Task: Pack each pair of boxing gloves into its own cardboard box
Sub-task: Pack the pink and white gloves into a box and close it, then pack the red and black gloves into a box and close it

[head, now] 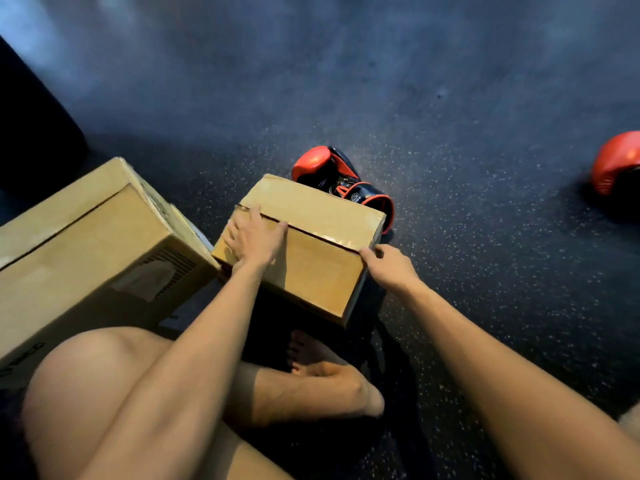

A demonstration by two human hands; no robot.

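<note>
Left hand (254, 237) presses flat on the small box (322, 271); right hand (391, 268) touches its 3 o'clock corner, grip unclear.

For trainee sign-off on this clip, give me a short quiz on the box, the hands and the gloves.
1. True or false: the small box has its top flaps folded down.
2. The left hand rests: A) flat on that box's top; B) on a knee; C) on the floor.
3. How many boxing gloves are in view?
Key: 1 true. 2 A. 3 two: the near glove behind the small box, and the far glove at the right edge.
</note>
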